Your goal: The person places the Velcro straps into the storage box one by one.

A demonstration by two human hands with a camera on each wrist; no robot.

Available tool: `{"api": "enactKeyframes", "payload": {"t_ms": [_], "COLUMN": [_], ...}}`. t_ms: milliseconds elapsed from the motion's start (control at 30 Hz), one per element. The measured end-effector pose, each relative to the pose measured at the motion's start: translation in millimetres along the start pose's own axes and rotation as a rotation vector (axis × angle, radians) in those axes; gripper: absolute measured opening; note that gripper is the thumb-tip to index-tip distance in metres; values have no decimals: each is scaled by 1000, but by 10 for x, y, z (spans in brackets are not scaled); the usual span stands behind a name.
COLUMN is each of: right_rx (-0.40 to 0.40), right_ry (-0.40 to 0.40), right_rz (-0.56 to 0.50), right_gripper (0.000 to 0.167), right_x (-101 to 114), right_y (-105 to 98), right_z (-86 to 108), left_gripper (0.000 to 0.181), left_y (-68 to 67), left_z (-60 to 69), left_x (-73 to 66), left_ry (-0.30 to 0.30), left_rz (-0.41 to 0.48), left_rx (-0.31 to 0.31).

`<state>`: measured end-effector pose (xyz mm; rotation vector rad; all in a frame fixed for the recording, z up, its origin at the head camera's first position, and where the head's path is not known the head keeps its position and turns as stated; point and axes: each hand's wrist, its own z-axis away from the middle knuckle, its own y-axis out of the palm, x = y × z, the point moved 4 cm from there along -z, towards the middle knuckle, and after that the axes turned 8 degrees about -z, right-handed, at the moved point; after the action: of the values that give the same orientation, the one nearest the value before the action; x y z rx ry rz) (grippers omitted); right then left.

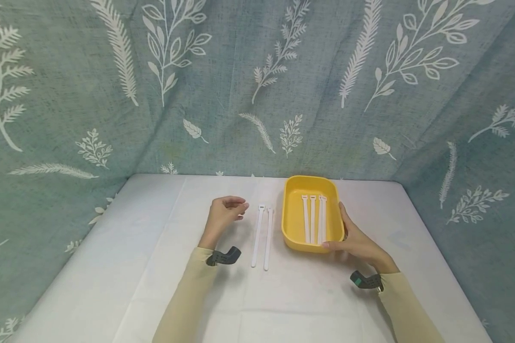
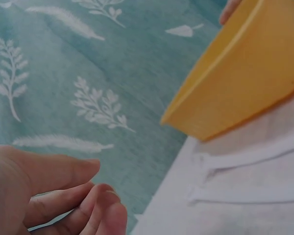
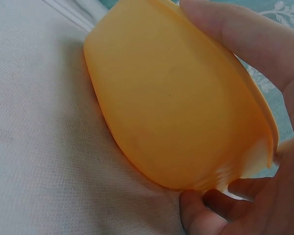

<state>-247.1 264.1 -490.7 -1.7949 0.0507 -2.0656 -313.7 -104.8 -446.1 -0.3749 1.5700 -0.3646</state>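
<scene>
Blue-green fabric [image 1: 223,85], printed with white leaves and fronds, walls us in from nine o'clock round to three, and a white tablecloth [image 1: 304,305] spreads below. At one o'clock we've got the yellow tray [image 1: 311,185], and our right hand [image 1: 358,241] grips its corner at the tray's four o'clock, thumb at the near rim, fingers along the side; we read that as a steadying hold. Whether the tray's base is lifted at all, we can't tell. Inside, four white cable ties [image 1: 313,219] lie almost parallel, heads towards twelve, probably laid that way to keep them from tangling.

Over to our left hand [image 1: 224,214]: it hovers at eleven o'clock, fingers loosely bent, thumb only narrowly apart from them, and we see nothing held. Just off its fingertips, at three o'clock, two loose cable ties [image 1: 258,237] lie side by side without touching, heads also at twelve. What stands in the way? The tray's nine-o'clock wall, rising between this pair and the four inside. Dark wrist mounts [image 1: 227,257] jut inward from our pale sleeves [image 1: 182,300], the left one near the loose ties' tails.
</scene>
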Motion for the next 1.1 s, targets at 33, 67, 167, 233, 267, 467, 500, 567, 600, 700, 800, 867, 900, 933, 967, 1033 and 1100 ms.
{"api": "enactKeyframes", "payload": {"t_ms": [33, 67, 167, 233, 267, 467, 500, 567, 600, 700, 800, 867, 900, 933, 967, 1033, 1100], "right_rx": [0, -1, -5, -7, -8, -8, -9, -8, -8, -9, -6, -5, -6, -6, -6, -5, -8], "right_ry": [1, 5, 19, 30, 34, 23, 22, 21, 22, 24, 19, 16, 12, 10, 6, 3, 2], "right_rz": [-1, 0, 2, 5, 5, 16, 19, 25, 27, 24, 25, 23, 22, 20, 17, 13, 9], "right_gripper": [138, 138, 138, 138, 138, 137, 137, 137, 137, 138, 138, 138, 138, 138, 137, 137, 137], "right_x": [-10, -20, -39, -47, -48, -23, -16, -5, 2, 13, 15, 9, 6, 0, -1, -6, -9], "right_y": [-2, -2, -8, -11, -11, 2, 6, 9, 9, 8, 5, 5, 4, 3, 2, 2, 0], "right_z": [-6, -10, -14, -13, -11, -3, -1, 3, 7, 20, 21, 19, 17, 14, 13, 11, 10], "left_gripper": [25, 25, 25, 26, 25, 23, 22, 21, 21, 20, 21, 22, 22, 22, 22, 22, 22], "left_y": [11, 23, 58, 84, 96, 192, 212, 247, 265, 307, 348, 370, 385, 396, 407, 425, 445], "left_z": [-4, -8, -23, -32, -37, -35, -28, -14, -7, 14, 33, 40, 43, 46, 47, 55, 64], "left_x": [19, 40, 106, 151, 172, 264, 274, 286, 295, 308, 308, 305, 305, 304, 305, 300, 291], "left_ry": [-8, -17, -39, -54, -59, -90, -93, -99, -102, -109, -112, -113, -109, -110, -107, -99, -86], "left_rz": [-3, -7, -17, -23, -27, -72, -81, -94, -101, -125, -141, -151, -160, -166, -175, -196, -214], "left_rx": [4, 7, 17, 22, 24, 52, 59, 70, 72, 83, 98, 107, 108, 112, 113, 113, 112]}}
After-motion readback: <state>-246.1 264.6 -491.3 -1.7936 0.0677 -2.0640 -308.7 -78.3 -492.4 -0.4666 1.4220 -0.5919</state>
